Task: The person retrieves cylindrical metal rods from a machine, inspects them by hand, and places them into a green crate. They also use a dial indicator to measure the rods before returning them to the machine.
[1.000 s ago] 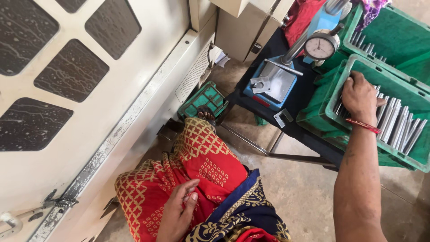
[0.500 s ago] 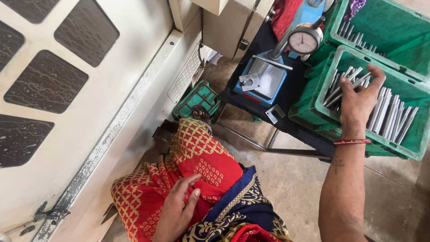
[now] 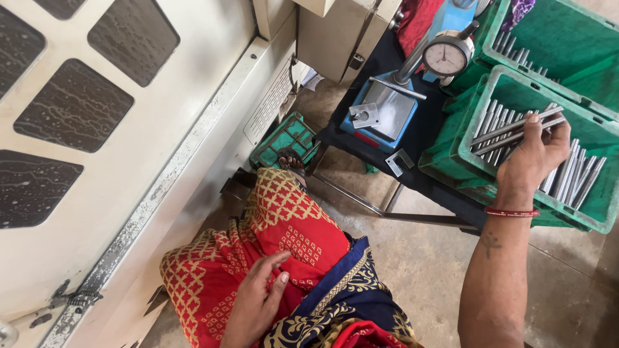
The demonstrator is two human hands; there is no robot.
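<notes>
While the right hand [image 3: 532, 158] reaches over the near green crate [image 3: 474, 169], its fingers are curled shut around a few metal rods [image 3: 516, 127], which it holds just above the crate's open top. These rods lie nearly level, their long axis running from the hand out to the left and slightly down in the head view, free ends pointing toward the dial gauge [image 3: 446, 57] on its blue stand [image 3: 380, 116]. They are slim, straight, bare grey steel, all alike. More rods of the same kind lie loose inside the crate beneath the hand. A red bangle [image 3: 511, 211] circles the right wrist. The left hand [image 3: 255, 304] rests flat on the red patterned cloth [image 3: 284, 232] over the lap, fingers loosely extended and slightly apart, holding nothing.
</notes>
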